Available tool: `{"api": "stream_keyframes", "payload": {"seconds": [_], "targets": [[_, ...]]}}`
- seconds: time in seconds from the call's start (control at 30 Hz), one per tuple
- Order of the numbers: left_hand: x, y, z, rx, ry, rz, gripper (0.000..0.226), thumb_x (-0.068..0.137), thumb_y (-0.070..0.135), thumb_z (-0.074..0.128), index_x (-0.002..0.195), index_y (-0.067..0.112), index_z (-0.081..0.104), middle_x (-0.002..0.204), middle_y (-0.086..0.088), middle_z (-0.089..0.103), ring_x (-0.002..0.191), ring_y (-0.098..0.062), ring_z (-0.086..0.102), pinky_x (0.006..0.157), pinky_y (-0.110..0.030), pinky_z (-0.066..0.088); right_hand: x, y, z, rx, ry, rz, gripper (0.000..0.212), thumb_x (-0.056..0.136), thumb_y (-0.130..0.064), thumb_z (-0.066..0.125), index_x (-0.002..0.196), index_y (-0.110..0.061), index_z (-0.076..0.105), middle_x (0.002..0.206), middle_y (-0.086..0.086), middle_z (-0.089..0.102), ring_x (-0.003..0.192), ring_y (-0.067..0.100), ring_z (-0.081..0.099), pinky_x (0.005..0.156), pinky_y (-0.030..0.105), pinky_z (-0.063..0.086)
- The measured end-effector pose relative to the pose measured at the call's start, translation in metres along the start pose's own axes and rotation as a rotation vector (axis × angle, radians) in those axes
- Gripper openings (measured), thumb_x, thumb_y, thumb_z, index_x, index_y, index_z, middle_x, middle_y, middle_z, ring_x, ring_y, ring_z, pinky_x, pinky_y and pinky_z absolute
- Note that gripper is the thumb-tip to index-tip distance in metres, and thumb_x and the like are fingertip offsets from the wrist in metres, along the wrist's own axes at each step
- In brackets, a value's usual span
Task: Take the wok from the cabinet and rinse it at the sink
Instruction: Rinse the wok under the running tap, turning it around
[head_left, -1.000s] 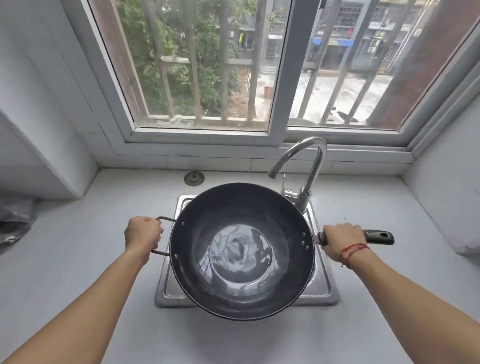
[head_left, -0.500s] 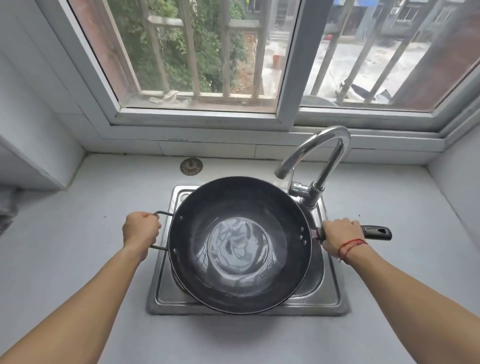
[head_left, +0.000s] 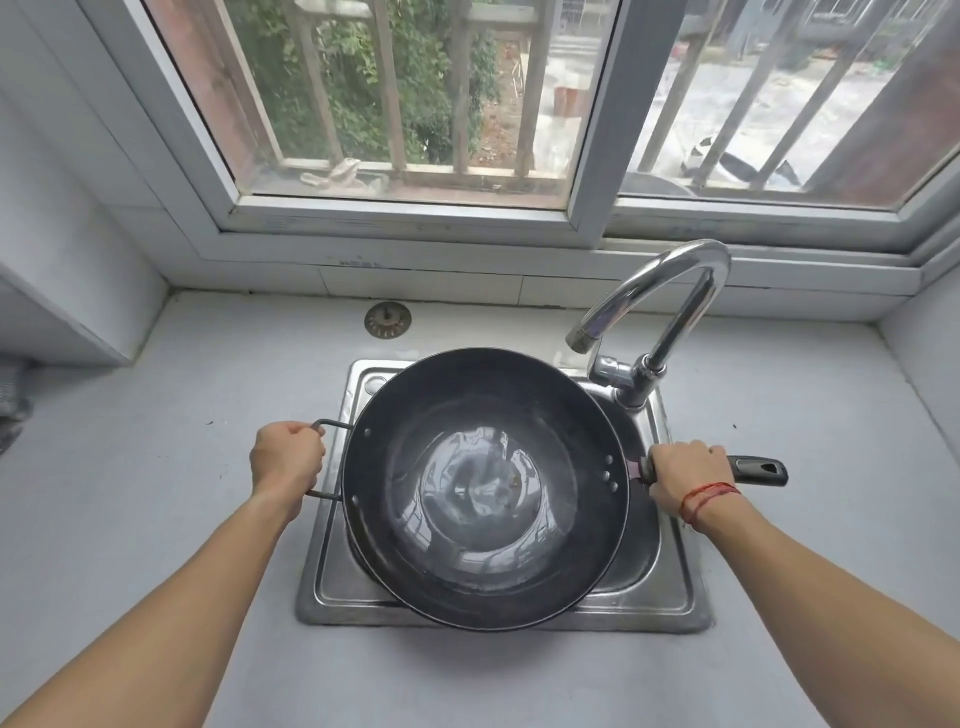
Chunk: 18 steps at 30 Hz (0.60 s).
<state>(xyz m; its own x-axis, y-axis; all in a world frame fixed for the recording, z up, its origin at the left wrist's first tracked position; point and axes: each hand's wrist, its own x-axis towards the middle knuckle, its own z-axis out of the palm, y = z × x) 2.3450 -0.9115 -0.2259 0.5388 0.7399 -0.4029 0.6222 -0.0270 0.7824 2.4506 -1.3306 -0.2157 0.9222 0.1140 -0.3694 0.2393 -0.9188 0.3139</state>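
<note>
Head view: wok (head_left: 483, 488) sits over the sink (head_left: 680, 587), long axis left-right. Left hand (head_left: 285, 460) grips its loop handle (head_left: 330, 425), right hand (head_left: 683, 475) its long handle (head_left: 758, 470); faucet (head_left: 660, 306) spout lies far-right of the rim.

Wok (head_left: 483, 493) dark glossy metal; sink (head_left: 675, 597) brushed steel; faucet (head_left: 670, 291) polished chrome.

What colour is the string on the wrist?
Red: a thin red string bracelet on the right wrist, seen in the head view.
</note>
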Motion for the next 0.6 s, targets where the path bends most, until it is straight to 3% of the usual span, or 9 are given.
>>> {"api": "stream_keyframes", "payload": {"seconds": [0.17, 0.23, 0.3, 0.43, 0.5, 0.6], "targets": [[0.002, -0.006, 0.0, 0.051, 0.022, 0.015, 0.027, 0.092, 0.005, 0.047, 0.106, 0.002, 0.071, 0.108, -0.027, 0.069, 0.073, -0.028, 0.053, 0.055, -0.027, 0.039, -0.002, -0.001, -0.003, -0.011, 0.0, -0.006, 0.022, 0.088, -0.027, 0.049, 0.106, -0.026, 0.06, 0.109, 0.0, 0.067, 0.106, 0.024, 0.057, 0.092, 0.037, 0.039], [0.001, -0.004, -0.001, 0.076, 0.026, 0.025, 0.027, 0.092, 0.005, 0.048, 0.106, 0.002, 0.071, 0.111, -0.027, 0.068, 0.08, -0.041, 0.059, 0.061, -0.04, 0.051, -0.002, -0.001, -0.004, -0.015, -0.008, -0.004, 0.023, 0.087, -0.026, 0.05, 0.107, -0.026, 0.06, 0.109, 0.0, 0.067, 0.107, 0.024, 0.057, 0.093, 0.037, 0.039], [0.001, -0.004, -0.002, 0.092, 0.031, 0.026, 0.026, 0.093, 0.005, 0.048, 0.107, 0.002, 0.07, 0.111, -0.026, 0.068, 0.094, -0.049, 0.063, 0.076, -0.052, 0.057, -0.002, -0.003, -0.005, -0.018, -0.01, -0.002, 0.023, 0.086, -0.026, 0.05, 0.107, -0.025, 0.06, 0.109, 0.0, 0.067, 0.107, 0.025, 0.057, 0.093, 0.037, 0.039], [0.0, -0.004, 0.0, 0.095, 0.023, 0.026, 0.024, 0.095, 0.005, 0.048, 0.107, 0.0, 0.069, 0.095, -0.023, 0.067, 0.069, -0.026, 0.052, 0.055, -0.027, 0.04, -0.001, -0.004, -0.009, -0.008, -0.021, 0.002, 0.022, 0.087, -0.027, 0.05, 0.107, -0.024, 0.061, 0.108, 0.001, 0.068, 0.106, 0.025, 0.058, 0.093, 0.037, 0.04], [-0.001, -0.003, 0.0, 0.076, 0.019, 0.017, 0.024, 0.096, 0.005, 0.048, 0.105, 0.0, 0.069, 0.083, -0.015, 0.061, 0.064, -0.023, 0.049, 0.053, -0.025, 0.036, -0.001, -0.004, -0.011, 0.011, -0.052, 0.008, 0.023, 0.086, -0.027, 0.051, 0.107, -0.024, 0.061, 0.107, 0.001, 0.067, 0.105, 0.025, 0.058, 0.093, 0.037, 0.04], [-0.003, -0.002, 0.0, 0.072, 0.02, 0.021, 0.023, 0.097, 0.005, 0.047, 0.105, 0.0, 0.069, 0.083, -0.012, 0.06, 0.064, -0.022, 0.05, 0.053, -0.025, 0.036, 0.002, -0.006, -0.019, 0.067, -0.105, -0.003, 0.027, 0.082, -0.029, 0.053, 0.107, -0.028, 0.062, 0.104, 0.001, 0.067, 0.101, 0.024, 0.06, 0.092, 0.036, 0.043]]}}
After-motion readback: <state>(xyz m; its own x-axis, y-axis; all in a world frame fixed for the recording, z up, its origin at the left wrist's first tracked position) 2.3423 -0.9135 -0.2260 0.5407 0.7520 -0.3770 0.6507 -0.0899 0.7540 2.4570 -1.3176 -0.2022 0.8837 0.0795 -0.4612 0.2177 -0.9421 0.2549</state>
